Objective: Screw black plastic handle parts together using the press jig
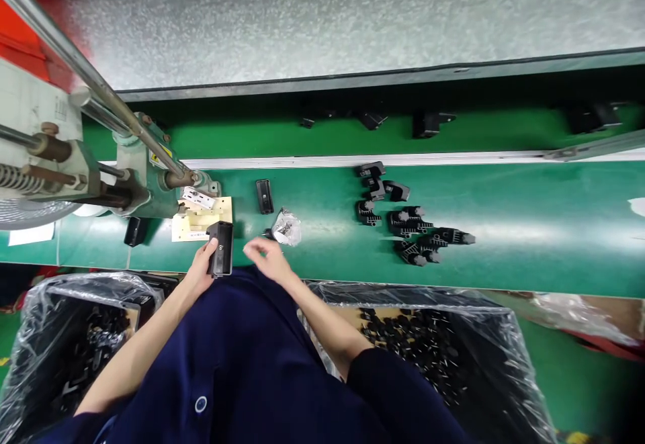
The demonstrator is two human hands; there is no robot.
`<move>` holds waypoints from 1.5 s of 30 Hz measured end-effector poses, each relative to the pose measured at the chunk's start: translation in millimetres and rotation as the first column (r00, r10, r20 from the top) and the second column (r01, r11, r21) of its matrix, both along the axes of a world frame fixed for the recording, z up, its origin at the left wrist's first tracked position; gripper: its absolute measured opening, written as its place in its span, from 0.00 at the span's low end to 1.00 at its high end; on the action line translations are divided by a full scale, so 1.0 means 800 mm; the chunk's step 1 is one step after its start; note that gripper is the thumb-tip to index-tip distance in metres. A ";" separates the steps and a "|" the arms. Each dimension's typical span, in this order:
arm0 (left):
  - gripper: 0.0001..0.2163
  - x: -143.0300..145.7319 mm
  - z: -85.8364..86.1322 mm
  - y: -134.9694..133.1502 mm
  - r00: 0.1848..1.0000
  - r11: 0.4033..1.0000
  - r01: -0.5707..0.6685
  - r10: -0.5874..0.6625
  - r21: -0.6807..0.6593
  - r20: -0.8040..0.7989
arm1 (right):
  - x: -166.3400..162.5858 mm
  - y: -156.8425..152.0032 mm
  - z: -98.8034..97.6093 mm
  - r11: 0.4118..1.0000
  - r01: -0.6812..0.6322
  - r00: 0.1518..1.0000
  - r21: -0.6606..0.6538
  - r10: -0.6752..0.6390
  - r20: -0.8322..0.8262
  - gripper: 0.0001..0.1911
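From the head camera, looking down over a dark blue garment, the left hand (201, 266) has its grip clamped on a black rectangular housing (222, 248), thumb on its near face, holding it upright at the near edge of the green bench (529, 229). The housing stands just in front of a pale fixture plate (194, 224), which sits at the foot of a green hand press (146, 175) with a long metal lever (75, 61) running up to the left. The right hand (267, 256) hovers just right of the housing with its grip apart, fingers loosely curled and blurred, holding nothing that can be made out. Just beyond this hand lies a small clear bag of parts (287, 227), and a flat black piece (264, 196) lies a little farther back. To the right, well apart from both hands, a cluster of black moulded parts (408, 219) is scattered on the bench. Another black piece (135, 230) lies left of the fixture plate. Below the bench edge, two plastic-lined bins hold more black parts, one at the left (75, 336) and one at the right (433, 350).
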State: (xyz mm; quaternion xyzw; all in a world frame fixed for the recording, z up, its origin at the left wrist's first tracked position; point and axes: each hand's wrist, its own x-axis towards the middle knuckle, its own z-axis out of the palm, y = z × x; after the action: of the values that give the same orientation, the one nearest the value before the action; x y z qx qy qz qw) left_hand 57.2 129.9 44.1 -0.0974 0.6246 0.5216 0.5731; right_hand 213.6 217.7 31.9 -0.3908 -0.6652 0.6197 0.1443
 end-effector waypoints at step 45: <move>0.15 0.008 0.020 0.015 0.952 0.967 0.255 -0.256 0.028 0.167 | 0.106 0.030 -0.020 0.543 0.639 0.624 -0.545 -0.780 -0.046 0.21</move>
State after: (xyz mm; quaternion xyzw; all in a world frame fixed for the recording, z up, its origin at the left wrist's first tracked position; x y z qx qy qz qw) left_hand 64.0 141.9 59.8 -0.0580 0.5794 0.4349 0.6869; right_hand 298.2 241.3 16.3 -0.5580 -0.2430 0.6981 0.3772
